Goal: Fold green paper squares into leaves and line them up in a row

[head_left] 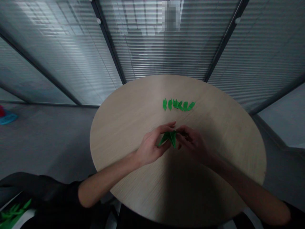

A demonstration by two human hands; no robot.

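Note:
Between my hands is a folded piece of green paper, its pointed flaps spreading downward and to the left. My left hand pinches it from the left, and my right hand grips it from the right, with the fingers partly hiding its folds. Both hands are above the middle of a round pale wood table. Farther away on the tabletop, several small folded green paper pieces lie side by side in a row, apart from my hands.
More green folded paper lies low at the left, beside my dark sleeve. A blue and red object sits on the grey floor at far left. Glass partitions with slatted blinds stand behind the table.

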